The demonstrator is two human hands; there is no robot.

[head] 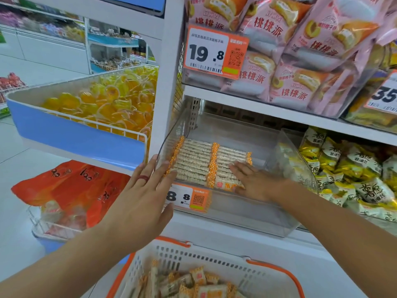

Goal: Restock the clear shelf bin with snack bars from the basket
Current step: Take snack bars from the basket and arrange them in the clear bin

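The clear shelf bin [247, 214] holds two flat rows of snack bars [193, 162], apparently being squared up. The basket [214, 259] below holds more. The left hand [139, 203], fingers straight, braces the bin's left wall; the right hand [255, 181] lies flat on the bars. A price tag [189, 197] covers the bin front.

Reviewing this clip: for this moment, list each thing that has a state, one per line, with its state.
clear shelf bin: partly filled, back and right side bare
snack bars in bin: lying flat in two neat rows
basket: below the shelf, loose bars inside
left hand: open, fingers against the left row's ends
right hand: open, flat on the right row
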